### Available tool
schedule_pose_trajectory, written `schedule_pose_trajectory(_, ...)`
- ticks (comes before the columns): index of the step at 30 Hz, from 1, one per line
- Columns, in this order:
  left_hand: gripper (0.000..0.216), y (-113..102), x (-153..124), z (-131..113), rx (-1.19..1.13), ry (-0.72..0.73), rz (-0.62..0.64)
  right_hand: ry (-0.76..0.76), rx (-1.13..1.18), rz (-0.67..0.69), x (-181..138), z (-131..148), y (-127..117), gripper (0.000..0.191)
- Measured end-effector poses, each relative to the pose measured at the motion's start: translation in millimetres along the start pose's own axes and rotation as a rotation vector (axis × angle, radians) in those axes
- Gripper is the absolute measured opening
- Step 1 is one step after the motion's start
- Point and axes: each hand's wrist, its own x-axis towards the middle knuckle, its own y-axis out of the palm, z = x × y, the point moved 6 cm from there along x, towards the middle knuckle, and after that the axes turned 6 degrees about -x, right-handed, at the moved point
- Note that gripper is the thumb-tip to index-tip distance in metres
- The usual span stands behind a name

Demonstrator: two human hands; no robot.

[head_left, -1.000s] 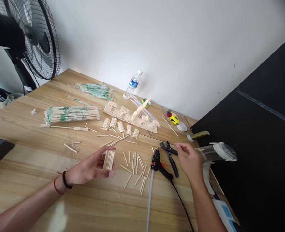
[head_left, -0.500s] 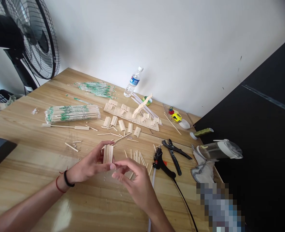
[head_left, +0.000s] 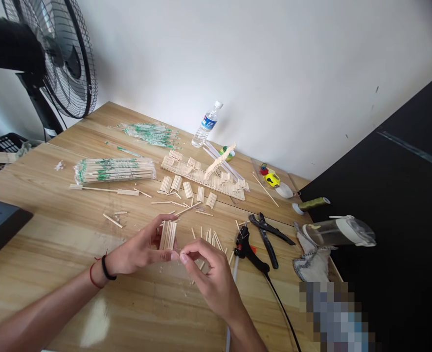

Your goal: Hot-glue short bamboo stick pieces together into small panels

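Observation:
My left hand grips a small panel of wooden sticks laid side by side, thumb along its lower edge. Just right of it, my right hand is closed in a pinch, thumb against forefinger, close to the left thumb tip. Whatever those fingertips hold, if anything, is too small to make out. Beyond my hands lie several similar stick panels and loose cut sticks. Behind them is a long stick base with small stick pieces and a slanting stepped strip on it.
At right lie a glue gun, black pliers, a tape measure, a thread spool and a clear cup. Bagged chopsticks are at left, a water bottle at the wall, a fan far left.
My right hand has drawn slightly away from the panel, its thumb and forefinger now pressed together. The left hand still holds the panel. The whole view has shifted slightly.

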Motion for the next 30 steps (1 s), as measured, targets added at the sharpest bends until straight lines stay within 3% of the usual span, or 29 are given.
schedule_pose_trajectory(15, 0.094, -4.9, -1.0, 1.6, -0.031, 0.008, 0.023, 0.08, 0.082, 0.102, -2.2, -35.5, 3.7, 0.039)
schedule_pose_trajectory(20, 0.089, -0.5, -4.5, -2.6, 0.0, 0.015, 0.034, 0.1, 0.058, 0.104, -4.3, -52.8, 4.9, 0.045)
schedule_pose_trajectory(30, 0.083, 2.9, -1.7, 5.7, -0.039, 0.019, 0.065, 0.062, 0.085, -0.052, -2.6, -55.9, -3.2, 0.015)
